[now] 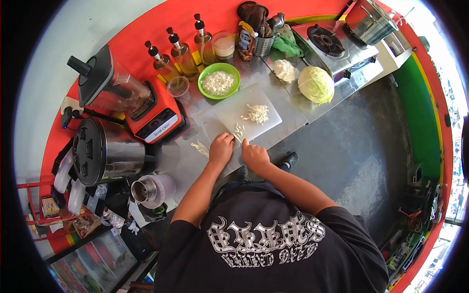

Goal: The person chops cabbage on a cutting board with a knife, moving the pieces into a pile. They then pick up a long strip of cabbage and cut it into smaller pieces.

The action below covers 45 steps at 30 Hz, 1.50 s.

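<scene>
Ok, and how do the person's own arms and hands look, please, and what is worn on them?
Both the left hand and the right hand show no glove. No watch or bracelet is visible; rings are too small to tell. The forearms are uncovered. The black T-shirt has short, plain sleeves and white, ornate gothic-style lettering in two rows.

This was a kitchen where food was made, maybe in a small food shop. It had a stove (326, 41) with a big pot (371, 24) on it, and a shiny metal table (288, 110). A red blender (156, 117) stood near three pump bottles (183, 58). There was a white board (251, 112) for cutting, a green bowl (219, 80) of white bits and a round cabbage (316, 85). Down at the side was a case (93, 261) with a glass front, like the ones in shops.
</scene>
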Motion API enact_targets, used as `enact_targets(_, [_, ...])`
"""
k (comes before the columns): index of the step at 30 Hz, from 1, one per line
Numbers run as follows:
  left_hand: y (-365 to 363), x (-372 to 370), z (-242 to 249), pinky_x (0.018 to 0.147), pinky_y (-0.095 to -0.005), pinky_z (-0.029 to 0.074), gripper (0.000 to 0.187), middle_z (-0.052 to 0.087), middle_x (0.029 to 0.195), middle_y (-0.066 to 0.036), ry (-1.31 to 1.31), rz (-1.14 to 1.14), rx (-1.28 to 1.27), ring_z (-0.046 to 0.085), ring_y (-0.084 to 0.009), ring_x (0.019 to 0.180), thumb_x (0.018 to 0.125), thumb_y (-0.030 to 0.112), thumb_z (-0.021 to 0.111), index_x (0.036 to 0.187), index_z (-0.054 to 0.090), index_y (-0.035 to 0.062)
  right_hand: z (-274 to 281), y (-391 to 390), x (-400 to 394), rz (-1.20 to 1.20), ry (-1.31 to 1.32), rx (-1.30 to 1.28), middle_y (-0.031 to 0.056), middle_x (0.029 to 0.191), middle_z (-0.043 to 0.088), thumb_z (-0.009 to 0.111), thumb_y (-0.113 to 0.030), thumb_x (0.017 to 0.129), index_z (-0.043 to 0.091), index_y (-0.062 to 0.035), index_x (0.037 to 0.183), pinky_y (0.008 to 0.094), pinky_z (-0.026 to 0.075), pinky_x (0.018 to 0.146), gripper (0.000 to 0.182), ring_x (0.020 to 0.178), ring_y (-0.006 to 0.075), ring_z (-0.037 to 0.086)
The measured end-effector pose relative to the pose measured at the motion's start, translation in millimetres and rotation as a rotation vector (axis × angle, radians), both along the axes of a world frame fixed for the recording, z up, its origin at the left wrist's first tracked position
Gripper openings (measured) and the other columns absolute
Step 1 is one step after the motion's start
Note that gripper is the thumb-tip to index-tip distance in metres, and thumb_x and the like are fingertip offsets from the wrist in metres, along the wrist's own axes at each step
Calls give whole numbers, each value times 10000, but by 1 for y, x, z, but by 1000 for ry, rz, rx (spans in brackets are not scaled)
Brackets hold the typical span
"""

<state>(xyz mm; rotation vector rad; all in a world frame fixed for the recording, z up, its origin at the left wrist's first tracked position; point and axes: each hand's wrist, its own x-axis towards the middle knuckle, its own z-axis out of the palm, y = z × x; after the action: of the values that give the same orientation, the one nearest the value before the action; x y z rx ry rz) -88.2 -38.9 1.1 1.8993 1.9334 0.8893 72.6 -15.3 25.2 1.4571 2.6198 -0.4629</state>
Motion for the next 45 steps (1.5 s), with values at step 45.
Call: enact_targets(45, [-16, -11, -16, 879, -408, 505, 129, 702, 1027, -75, -14, -35, 218, 626, -295, 997, 827, 80, 711, 951, 713, 45, 7, 2, 0, 21, 40, -104, 218, 818, 724, 434, -172, 1011, 463, -21, 1047, 490, 580, 668, 157, 787, 372, 738])
